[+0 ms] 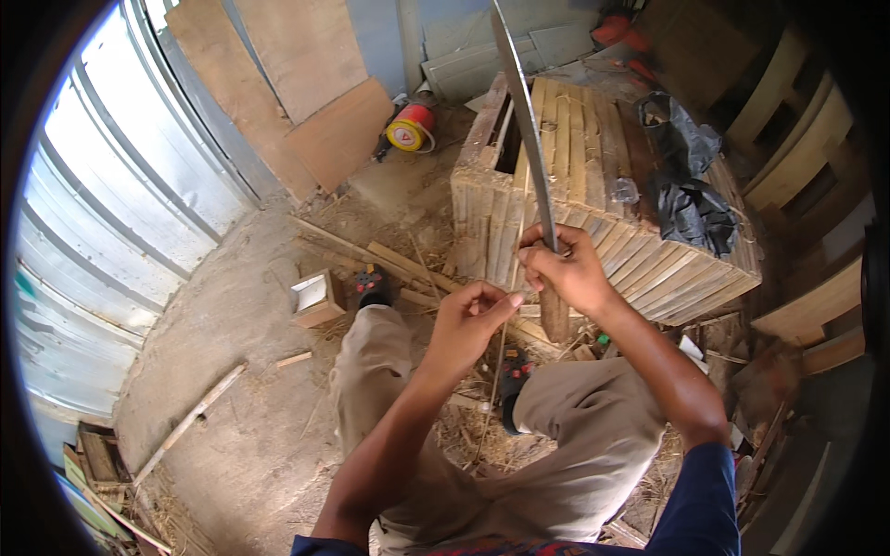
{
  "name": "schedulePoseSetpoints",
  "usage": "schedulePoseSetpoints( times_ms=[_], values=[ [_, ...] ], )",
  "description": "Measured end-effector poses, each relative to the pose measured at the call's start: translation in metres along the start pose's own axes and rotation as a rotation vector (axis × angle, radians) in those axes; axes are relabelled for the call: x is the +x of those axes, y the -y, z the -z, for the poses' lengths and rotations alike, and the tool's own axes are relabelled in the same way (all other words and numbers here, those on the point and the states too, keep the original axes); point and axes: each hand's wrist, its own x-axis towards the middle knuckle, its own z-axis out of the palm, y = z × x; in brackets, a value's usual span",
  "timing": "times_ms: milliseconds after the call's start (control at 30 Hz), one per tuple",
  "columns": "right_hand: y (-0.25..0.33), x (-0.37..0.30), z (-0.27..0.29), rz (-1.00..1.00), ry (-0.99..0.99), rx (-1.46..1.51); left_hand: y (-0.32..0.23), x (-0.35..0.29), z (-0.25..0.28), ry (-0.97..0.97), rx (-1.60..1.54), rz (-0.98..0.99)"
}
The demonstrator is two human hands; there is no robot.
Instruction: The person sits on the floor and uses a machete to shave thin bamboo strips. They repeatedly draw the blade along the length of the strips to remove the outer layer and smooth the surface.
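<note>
My right hand (573, 269) is closed round a machete (527, 116) where the blade meets the wooden handle. The long blade points up and away, and the handle's end hangs below my fingers. Just left of it, my left hand (468, 320) pinches a thin pale strip (498, 380), which looks like split bamboo or cane. The strip runs down from my fingers toward the floor between my legs, and its upper part passes close to my right fingers. Whether the blade touches the strip, I cannot tell.
A large slatted wooden crate (593, 199) stands ahead, with black plastic bags (695, 218) on top. Wood strips (371, 255) and shavings litter the floor around my feet. A small wooden box (318, 301) sits left of my foot. Behind are a red-yellow container (411, 128) and leaning boards (306, 79).
</note>
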Motion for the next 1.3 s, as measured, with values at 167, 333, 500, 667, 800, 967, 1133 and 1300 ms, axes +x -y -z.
schedulePoseSetpoints(
  times_ms=[167,333,500,667,800,967,1133,1300],
  values=[
    [0.002,-0.001,0.001,-0.006,0.026,0.002,0.001,0.001,-0.002,0.019,0.082,-0.003],
    [0.007,-0.004,0.002,-0.015,0.039,0.053,0.006,0.002,-0.001,0.004,0.267,-0.052],
    [0.009,-0.004,0.003,-0.033,0.05,0.153,0.011,0.002,0.003,0.023,0.391,-0.04],
    [0.009,-0.005,0.002,-0.055,0.077,0.208,0.012,0.001,0.008,0.025,0.573,-0.059],
    [0.009,-0.006,0.002,-0.063,0.093,0.204,0.013,0.0,0.012,-0.003,0.766,-0.066],
    [0.009,-0.007,0.005,-0.05,0.128,0.223,0.015,-0.001,0.017,0.061,0.951,-0.049],
    [0.006,-0.007,0.004,-0.049,0.151,0.162,0.016,-0.005,0.016,0.071,1.077,0.027],
    [0.005,-0.007,0.001,-0.057,0.169,0.09,0.011,-0.005,0.017,0.171,0.951,-0.049]
  ],
)
